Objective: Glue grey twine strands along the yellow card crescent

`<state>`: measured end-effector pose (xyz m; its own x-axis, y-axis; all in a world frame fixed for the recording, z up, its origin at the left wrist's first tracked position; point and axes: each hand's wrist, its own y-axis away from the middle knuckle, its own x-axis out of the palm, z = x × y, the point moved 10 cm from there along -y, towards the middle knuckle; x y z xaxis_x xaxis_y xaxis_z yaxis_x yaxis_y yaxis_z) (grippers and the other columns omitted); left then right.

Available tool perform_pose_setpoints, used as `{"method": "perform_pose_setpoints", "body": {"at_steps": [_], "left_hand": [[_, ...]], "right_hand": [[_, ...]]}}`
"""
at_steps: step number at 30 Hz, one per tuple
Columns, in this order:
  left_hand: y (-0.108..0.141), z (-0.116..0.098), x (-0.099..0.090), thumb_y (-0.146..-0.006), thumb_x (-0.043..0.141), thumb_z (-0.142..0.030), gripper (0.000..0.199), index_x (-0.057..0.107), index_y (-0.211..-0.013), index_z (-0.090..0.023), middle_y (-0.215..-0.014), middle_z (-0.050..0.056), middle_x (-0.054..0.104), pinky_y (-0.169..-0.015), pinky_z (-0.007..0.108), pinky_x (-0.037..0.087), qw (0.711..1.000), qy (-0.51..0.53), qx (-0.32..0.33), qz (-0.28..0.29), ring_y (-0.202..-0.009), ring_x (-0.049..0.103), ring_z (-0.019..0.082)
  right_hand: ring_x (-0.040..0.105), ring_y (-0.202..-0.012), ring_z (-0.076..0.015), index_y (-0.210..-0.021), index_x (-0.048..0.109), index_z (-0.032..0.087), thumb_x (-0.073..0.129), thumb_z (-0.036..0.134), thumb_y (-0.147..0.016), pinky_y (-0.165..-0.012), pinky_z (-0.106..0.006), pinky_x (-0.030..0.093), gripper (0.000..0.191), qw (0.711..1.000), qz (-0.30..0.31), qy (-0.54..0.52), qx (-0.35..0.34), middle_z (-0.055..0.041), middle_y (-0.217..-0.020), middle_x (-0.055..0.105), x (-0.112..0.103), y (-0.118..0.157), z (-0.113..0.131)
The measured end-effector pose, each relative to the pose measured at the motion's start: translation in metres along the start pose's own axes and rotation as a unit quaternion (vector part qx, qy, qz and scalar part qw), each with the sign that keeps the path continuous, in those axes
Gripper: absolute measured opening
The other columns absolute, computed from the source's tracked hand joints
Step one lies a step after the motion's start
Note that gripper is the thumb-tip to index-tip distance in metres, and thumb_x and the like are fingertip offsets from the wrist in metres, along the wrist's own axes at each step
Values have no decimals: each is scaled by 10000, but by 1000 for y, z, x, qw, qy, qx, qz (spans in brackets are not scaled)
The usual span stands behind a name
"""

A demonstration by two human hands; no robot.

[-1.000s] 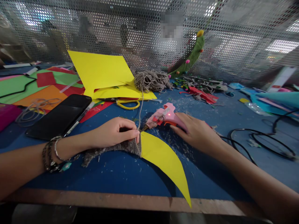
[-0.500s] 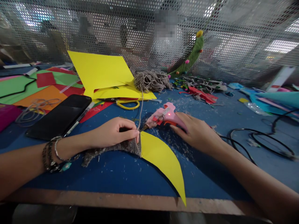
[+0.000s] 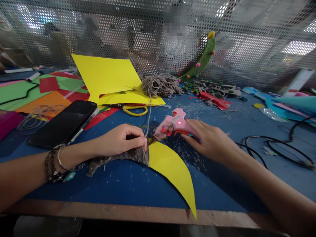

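Observation:
A yellow paper crescent (image 3: 172, 168) lies across the front of the blue table, its left part wrapped in grey yarn (image 3: 137, 155). My left hand (image 3: 123, 140) is closed, pinching the yarn strand at the edge of the wrapping. From there the strand runs up to a loose grey yarn bundle (image 3: 161, 86). My right hand (image 3: 209, 140) is wrapped round a pink glue gun (image 3: 178, 121) with a lit red light. The gun's nozzle is at the upper edge of the yellow paper, close beside my left fingertips.
A black phone (image 3: 65, 123), yellow-handled scissors (image 3: 135, 111) and yellow sheets (image 3: 111, 75) lie behind my left hand. A black cable (image 3: 278, 148) coils at right. A perforated metal screen (image 3: 145, 39) stands behind, with a decorated green crescent (image 3: 203, 61) against it.
My right hand has shifted the glue gun slightly, and its nozzle is now lower and over the paper's upper edge. My left hand has stayed in place on the yarn.

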<state>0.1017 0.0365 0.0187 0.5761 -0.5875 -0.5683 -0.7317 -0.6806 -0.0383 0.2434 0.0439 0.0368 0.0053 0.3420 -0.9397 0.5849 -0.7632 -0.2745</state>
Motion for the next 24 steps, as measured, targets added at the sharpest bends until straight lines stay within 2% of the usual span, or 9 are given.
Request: {"method": "perform_pose_setpoints", "body": {"at_steps": [10,18,24], "left_hand": [[0,2,0,-870,421,-269,291,612,-684,-155,-664,-34,534,-615,172,356,1000,-6,0,-2,-624,486,81],[-1,1,1,-867,426,-264,282,608,-680,-157,-675,-37,547,-619,160,365,1000,-2,2,1,-617,486,71],[-1,-1,1,-860,424,-261,276,602,-678,-154,-676,-38,549,-617,163,368,1000,3,5,0,-607,481,70]], "right_hand": [[621,-817,-233,-1105,468,119,367,391,-861,-641,-311,479,379,1000,-14,20,-18,-136,-965,630,-2,2,2],[604,-867,-253,-1119,465,116,346,386,-866,-676,-345,467,389,999,-14,14,30,-144,-1043,609,1,1,-7],[595,-848,-254,-1091,475,126,332,393,-864,-646,-336,436,379,998,4,8,65,-150,-1052,599,5,-1,-12]]}}
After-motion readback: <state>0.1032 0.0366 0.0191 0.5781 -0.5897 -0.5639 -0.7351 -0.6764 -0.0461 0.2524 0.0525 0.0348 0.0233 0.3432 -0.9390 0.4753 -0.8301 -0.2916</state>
